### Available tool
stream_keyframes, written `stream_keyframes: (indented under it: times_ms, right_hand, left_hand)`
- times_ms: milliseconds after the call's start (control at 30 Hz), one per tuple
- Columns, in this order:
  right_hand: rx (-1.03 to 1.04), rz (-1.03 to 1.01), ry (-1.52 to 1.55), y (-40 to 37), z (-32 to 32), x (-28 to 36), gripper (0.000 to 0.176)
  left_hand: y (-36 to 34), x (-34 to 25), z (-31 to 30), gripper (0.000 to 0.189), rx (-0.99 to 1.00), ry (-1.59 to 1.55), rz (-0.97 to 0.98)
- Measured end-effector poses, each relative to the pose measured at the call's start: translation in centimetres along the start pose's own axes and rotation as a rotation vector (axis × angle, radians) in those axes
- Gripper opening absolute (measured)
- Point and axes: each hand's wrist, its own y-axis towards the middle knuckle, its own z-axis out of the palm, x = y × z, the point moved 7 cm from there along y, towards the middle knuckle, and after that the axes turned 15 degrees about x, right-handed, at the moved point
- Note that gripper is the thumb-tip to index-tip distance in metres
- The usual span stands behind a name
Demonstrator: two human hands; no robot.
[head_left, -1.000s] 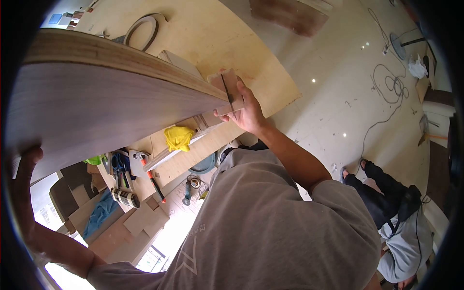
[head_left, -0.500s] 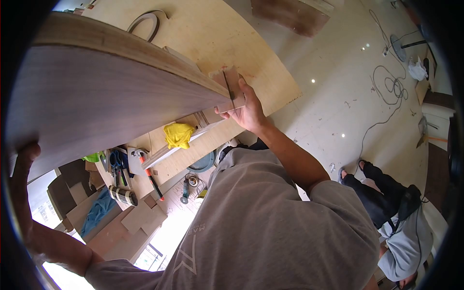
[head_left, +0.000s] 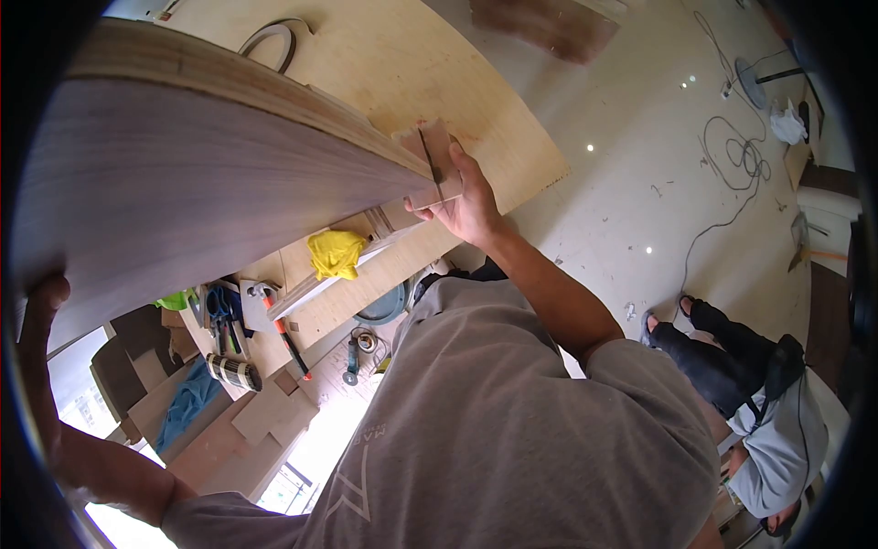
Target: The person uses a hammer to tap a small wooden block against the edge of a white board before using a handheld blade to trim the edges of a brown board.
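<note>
A large wood-faced panel (head_left: 210, 192) with a pale layered edge stands across the upper left. My left hand (head_left: 41, 320) grips its far-left end, the thumb lying on the face and the other fingers hidden. At the opposite end, my right hand (head_left: 471, 201) is closed around a small brown wooden block (head_left: 422, 156) with a dark line across it. That block is held against the panel's narrow end. Below the panel, a yellow cloth (head_left: 336, 253) lies on a wooden piece on the plywood worktop (head_left: 494, 119).
A coil of edge strip (head_left: 291, 46) lies behind the panel. A hammer (head_left: 285, 329), scissors (head_left: 218, 304) and other hand tools sit near the worktop's lower edge. On the floor are a power tool (head_left: 351, 361) and a loose cable (head_left: 732, 165). Another person (head_left: 759, 412) is at lower right.
My hands keep their hold on the panel and the block, with hardly any movement. The view has shifted slightly, and the other person at the right has moved a little.
</note>
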Motion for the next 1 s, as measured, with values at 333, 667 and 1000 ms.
stream_keyframes:
  times_ms: [333, 667, 1000]
  right_hand:
    - [0.003, -0.019, 0.019, -0.1, 0.0, -0.2, 0.057]
    - [0.005, -0.027, -0.042, -0.1, 0.3, 0.0, 0.060]
    - [-0.016, 0.005, -0.039, -0.2, 0.1, -0.2, 0.061]
  left_hand:
    - [-0.4, 0.3, 0.1, 0.097, 0.042, 0.021, -0.010]
    - [-0.3, -1.3, 0.2, 0.091, 0.061, 0.073, -0.056]
    - [-0.7, -0.3, 0.2, 0.080, 0.041, 0.007, -0.099]
